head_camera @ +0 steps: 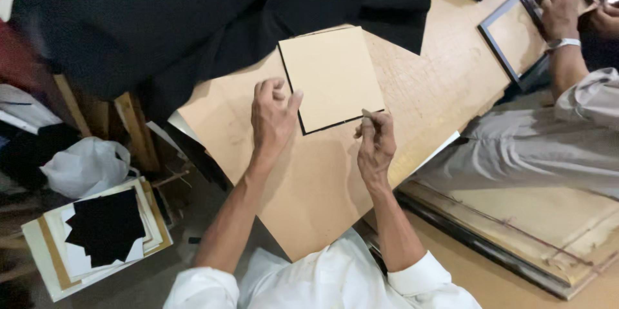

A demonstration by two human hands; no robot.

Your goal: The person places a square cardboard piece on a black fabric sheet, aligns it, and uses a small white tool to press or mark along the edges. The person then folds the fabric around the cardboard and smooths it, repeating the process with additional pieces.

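From my head camera, my left hand (273, 117) rests with curled fingers on the left edge of the tan board (331, 77), which lies on the wooden table (309, 180). My right hand (375, 142) is closed, pinching a small thin tool (366, 114) at the board's lower right corner.

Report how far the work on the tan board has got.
Done: the square tan board lies flat on black backing on the wooden table. In hand: the left hand steadies its lower left edge; the right hand holds a small tool at its lower right corner. Left: cannot tell; the black dark cloth lies unused behind.
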